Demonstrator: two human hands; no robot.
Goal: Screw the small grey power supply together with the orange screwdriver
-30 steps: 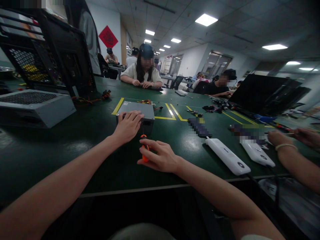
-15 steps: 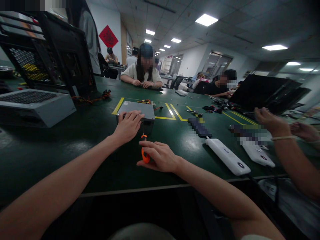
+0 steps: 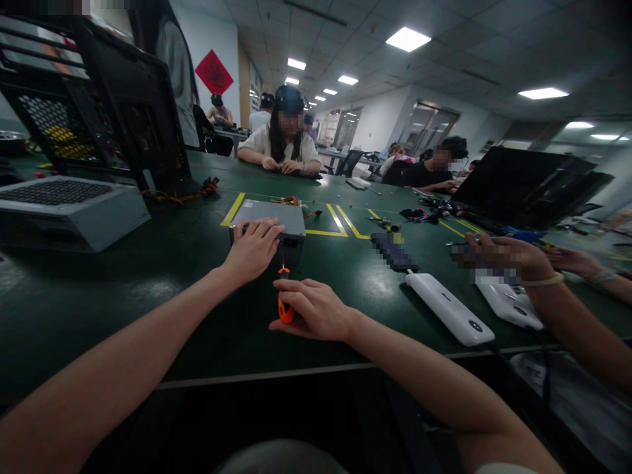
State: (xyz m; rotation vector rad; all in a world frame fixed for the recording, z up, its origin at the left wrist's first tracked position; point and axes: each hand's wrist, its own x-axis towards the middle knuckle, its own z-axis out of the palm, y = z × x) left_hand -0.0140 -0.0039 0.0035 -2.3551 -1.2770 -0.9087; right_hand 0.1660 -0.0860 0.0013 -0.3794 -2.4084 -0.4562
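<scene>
A grey power supply unit (image 3: 292,216) sits on the green table in front of me, its top facing up. My left hand (image 3: 253,247) lies over its near left edge, fingers bent across the top and holding it. Below, my right hand (image 3: 318,308) grips an orange and black screwdriver (image 3: 285,313) between thumb and fingers. The screwdriver's thin shaft points away from me at the unit's near side; its tip is too dark to make out. Coloured cables (image 3: 289,201) come out behind the unit.
At left stand a second power supply (image 3: 79,217) and an open black computer case (image 3: 153,125). Right of my hands lie a blurred-out dark device (image 3: 394,251) and a white power bank (image 3: 449,309). A co-worker's hand (image 3: 523,260) reaches in from the right. Another person (image 3: 281,145) sits opposite.
The screwdriver handle has turned a little in my right hand's fingers. My left hand and the power supply stay put. The co-worker's hand at right has come down and left.
</scene>
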